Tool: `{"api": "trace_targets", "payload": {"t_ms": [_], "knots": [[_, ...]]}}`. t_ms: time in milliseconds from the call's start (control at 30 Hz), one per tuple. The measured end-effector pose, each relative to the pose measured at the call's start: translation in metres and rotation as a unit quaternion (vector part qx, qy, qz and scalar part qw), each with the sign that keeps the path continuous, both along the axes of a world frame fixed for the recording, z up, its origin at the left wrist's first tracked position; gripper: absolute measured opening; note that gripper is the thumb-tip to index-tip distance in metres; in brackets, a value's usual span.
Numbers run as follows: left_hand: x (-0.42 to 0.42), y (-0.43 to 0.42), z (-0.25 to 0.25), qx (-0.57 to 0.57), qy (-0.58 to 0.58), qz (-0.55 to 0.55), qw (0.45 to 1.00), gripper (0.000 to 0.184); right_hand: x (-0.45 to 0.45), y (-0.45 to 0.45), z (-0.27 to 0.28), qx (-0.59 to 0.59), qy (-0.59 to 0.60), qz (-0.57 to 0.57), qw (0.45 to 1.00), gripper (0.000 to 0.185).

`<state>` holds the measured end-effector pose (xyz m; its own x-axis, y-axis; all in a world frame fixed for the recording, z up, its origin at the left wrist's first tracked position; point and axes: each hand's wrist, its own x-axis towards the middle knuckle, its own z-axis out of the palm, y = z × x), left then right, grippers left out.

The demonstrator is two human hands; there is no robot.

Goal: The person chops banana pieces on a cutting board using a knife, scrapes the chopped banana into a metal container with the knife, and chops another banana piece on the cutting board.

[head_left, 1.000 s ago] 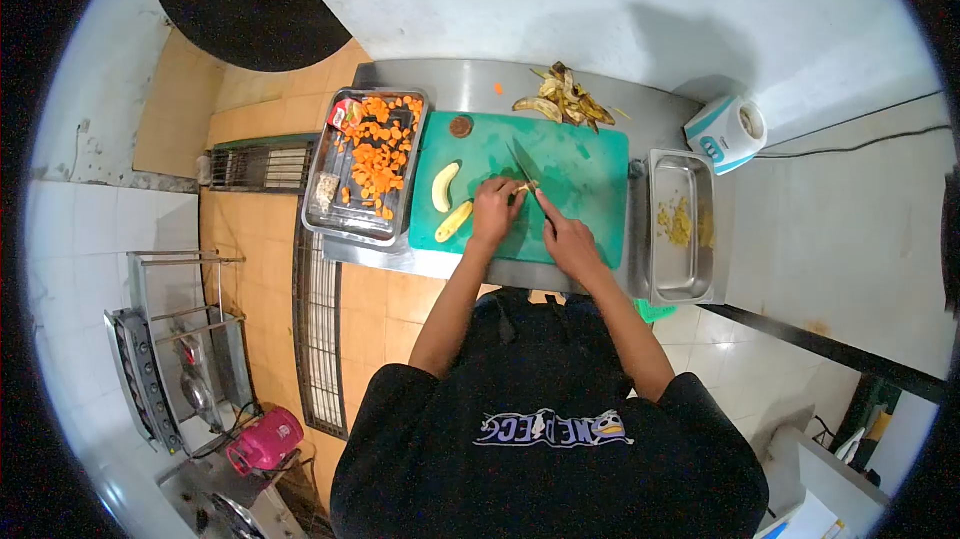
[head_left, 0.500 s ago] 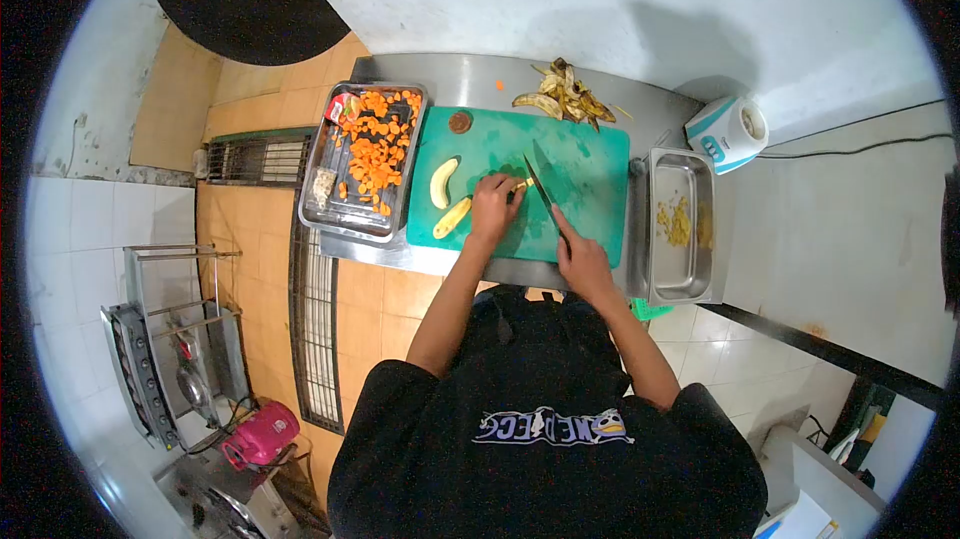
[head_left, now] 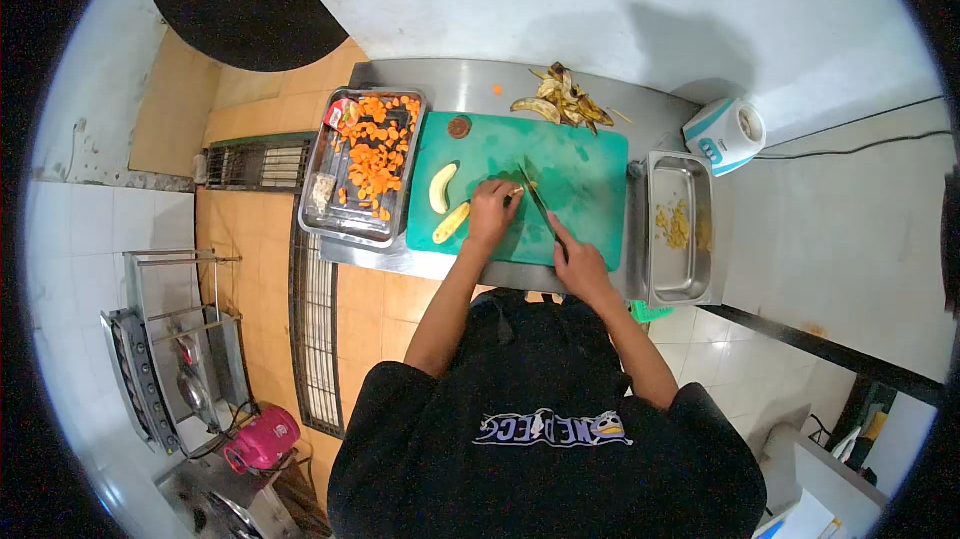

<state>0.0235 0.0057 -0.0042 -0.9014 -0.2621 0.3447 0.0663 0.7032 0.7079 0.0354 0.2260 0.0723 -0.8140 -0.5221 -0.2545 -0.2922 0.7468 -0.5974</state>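
Note:
My right hand point(head_left: 583, 265) is closed on the handle of a kitchen knife point(head_left: 536, 201), whose blade points away from me, across the green cutting board point(head_left: 585, 164). My left hand point(head_left: 490, 213) has its fingers curled over a piece of peeled banana, mostly hidden under them, with the blade beside the fingertips. Small pale bits show at the blade. Left of this hand lie a whole peeled banana point(head_left: 441, 188) and another yellow banana piece point(head_left: 452, 224), close to my wrist. A small round brown object point(head_left: 459, 127) sits near the board's far left corner.
A metal tray point(head_left: 310, 154) of cut carrots point(head_left: 375, 164), a red packet point(head_left: 342, 114) stands left. Banana peels point(head_left: 567, 99) lie behind the board. Rightward are a steel pan point(head_left: 692, 279) with yellow slices point(head_left: 675, 226) and a white-and-teal roll point(head_left: 727, 136). A wall rises behind.
The knife has shifted slightly left, toward my left fingertips, and my right hand moved a little with it. My left hand stays almost in place on the banana.

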Motion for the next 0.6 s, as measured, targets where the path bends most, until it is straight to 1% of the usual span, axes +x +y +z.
{"api": "trace_targets", "payload": {"t_ms": [33,167,233,300,367,533,567,600], "knots": [[0.0,0.0,0.0,0.0,0.0,-0.001,1.0,0.014,-0.004,-0.005,0.002,-0.025,0.016,-0.004,1.0,0.066],[0.0,-0.003,0.001,-0.011,0.006,-0.01,1.0,0.013,-0.017,-0.025,0.005,-0.027,0.011,-0.01,1.0,0.066],[0.0,-0.003,0.002,-0.012,0.013,-0.01,1.0,0.013,-0.019,-0.029,-0.01,0.004,-0.003,-0.003,1.0,0.065],[0.001,-0.003,0.005,-0.013,-0.001,-0.012,1.0,0.012,-0.01,-0.023,-0.017,-0.002,-0.001,-0.003,1.0,0.065],[0.0,-0.004,0.009,-0.005,0.009,-0.015,1.0,0.012,-0.001,-0.011,-0.018,-0.007,-0.003,-0.003,1.0,0.065],[0.001,-0.003,0.004,-0.006,0.009,-0.017,1.0,0.012,0.007,0.009,0.015,0.049,-0.044,0.009,0.998,0.066],[0.0,-0.004,0.001,-0.005,0.015,-0.016,1.0,0.012,0.005,0.008,0.012,0.049,-0.044,0.008,0.998,0.066],[-0.001,-0.003,0.001,-0.005,0.021,-0.015,1.0,0.012,0.001,0.004,0.008,0.022,-0.019,0.002,1.0,0.066]]}}
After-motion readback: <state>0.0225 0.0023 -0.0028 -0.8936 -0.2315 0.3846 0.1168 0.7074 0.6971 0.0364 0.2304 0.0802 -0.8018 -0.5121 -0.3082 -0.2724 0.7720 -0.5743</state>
